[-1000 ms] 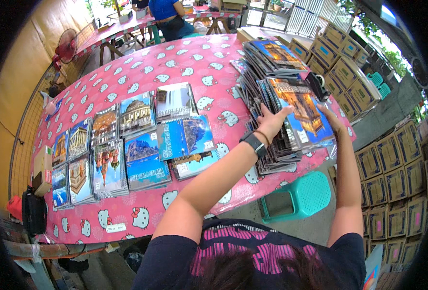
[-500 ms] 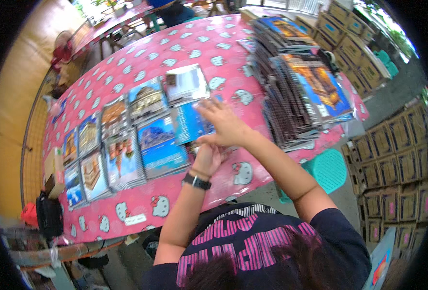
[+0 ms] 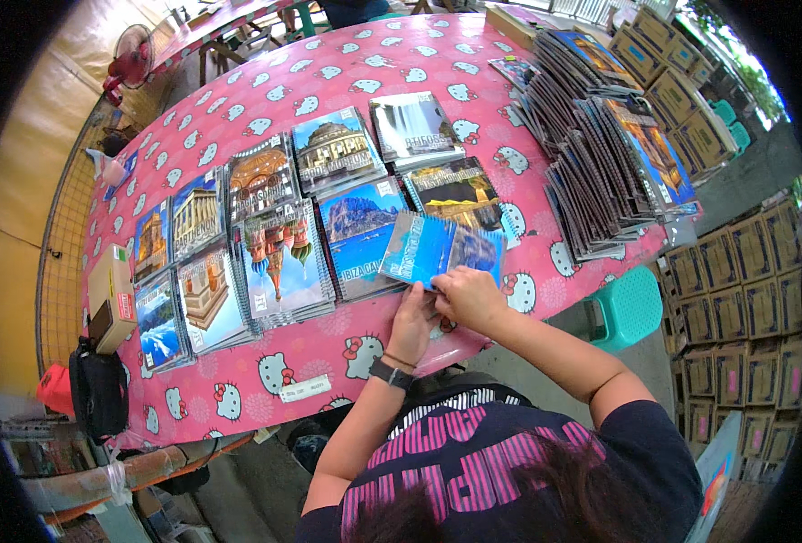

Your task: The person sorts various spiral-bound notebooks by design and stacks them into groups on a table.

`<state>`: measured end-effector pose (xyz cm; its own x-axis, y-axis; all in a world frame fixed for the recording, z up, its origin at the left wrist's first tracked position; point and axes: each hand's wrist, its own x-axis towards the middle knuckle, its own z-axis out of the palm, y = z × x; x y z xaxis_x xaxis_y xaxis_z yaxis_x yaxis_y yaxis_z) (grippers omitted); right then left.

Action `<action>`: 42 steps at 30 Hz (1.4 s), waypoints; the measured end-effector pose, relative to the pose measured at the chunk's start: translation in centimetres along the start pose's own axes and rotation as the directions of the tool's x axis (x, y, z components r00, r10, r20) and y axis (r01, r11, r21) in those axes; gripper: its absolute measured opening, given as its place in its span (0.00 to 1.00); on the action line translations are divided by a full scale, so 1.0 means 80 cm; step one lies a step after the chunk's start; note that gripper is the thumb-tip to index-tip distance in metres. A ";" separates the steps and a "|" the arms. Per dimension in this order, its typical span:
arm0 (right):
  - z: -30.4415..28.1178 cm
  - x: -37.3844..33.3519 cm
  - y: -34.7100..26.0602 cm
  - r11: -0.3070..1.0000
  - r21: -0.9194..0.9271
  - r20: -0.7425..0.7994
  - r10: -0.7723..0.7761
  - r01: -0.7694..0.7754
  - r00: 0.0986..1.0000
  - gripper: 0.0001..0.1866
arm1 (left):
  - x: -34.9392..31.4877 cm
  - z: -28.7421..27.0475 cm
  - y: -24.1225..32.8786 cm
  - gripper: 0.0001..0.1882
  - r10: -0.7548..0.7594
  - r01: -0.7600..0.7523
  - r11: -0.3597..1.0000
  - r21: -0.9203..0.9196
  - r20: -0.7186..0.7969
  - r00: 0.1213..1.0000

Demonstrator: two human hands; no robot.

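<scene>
A blue spiral notebook (image 3: pixel 430 242) with a sea photo on its cover is held tilted at the near side of the table. My left hand (image 3: pixel 412 324) closes on its near edge from below, a black watch on that wrist. At the same edge my right hand (image 3: pixel 469 297) pinches the notebook, its fingertips close to the left hand's. Partly under and behind it lie a dark notebook with a yellow-lit scene (image 3: pixel 455 192) and a notebook with a blue rocky coast (image 3: pixel 360 226).
Piles of photo-covered notebooks, such as a balloon one (image 3: pixel 279 258), stand in two rows to the left. Tall notebook stacks (image 3: pixel 591 172) rise at the right on the pink tablecloth (image 3: pixel 328 77). A teal stool (image 3: pixel 631 308), cartons (image 3: pixel 735 308) and a black bag (image 3: pixel 100 389) surround the table.
My right hand has gone from spread over the blue notebook to pinching its near edge. The notebook is nearer to me, uncovering the dark one behind. The view has shifted.
</scene>
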<state>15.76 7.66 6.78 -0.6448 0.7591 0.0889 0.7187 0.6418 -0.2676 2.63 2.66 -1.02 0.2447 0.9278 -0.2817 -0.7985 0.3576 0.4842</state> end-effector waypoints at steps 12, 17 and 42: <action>0.015 0.019 0.115 0.970 -0.037 0.039 0.243 -0.242 0.969 0.49 | -0.123 -0.059 0.081 0.19 0.150 -0.074 0.896 0.439 -0.141 0.979; 0.030 0.016 0.101 0.951 -0.155 0.044 0.276 -0.266 0.960 0.53 | -0.060 -0.019 0.160 0.20 0.336 -0.300 0.835 0.461 0.005 0.942; 0.042 0.287 0.180 0.999 -0.053 -0.182 -0.023 0.014 0.983 0.14 | -0.238 -0.018 0.028 0.29 0.309 -0.218 0.944 0.246 -0.434 0.846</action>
<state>10.43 34.01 1.76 -0.6030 0.7513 0.2681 0.7226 0.6568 -0.2155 -4.58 -14.37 4.22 -0.2782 0.8494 -0.4485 -0.6721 0.1615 0.7226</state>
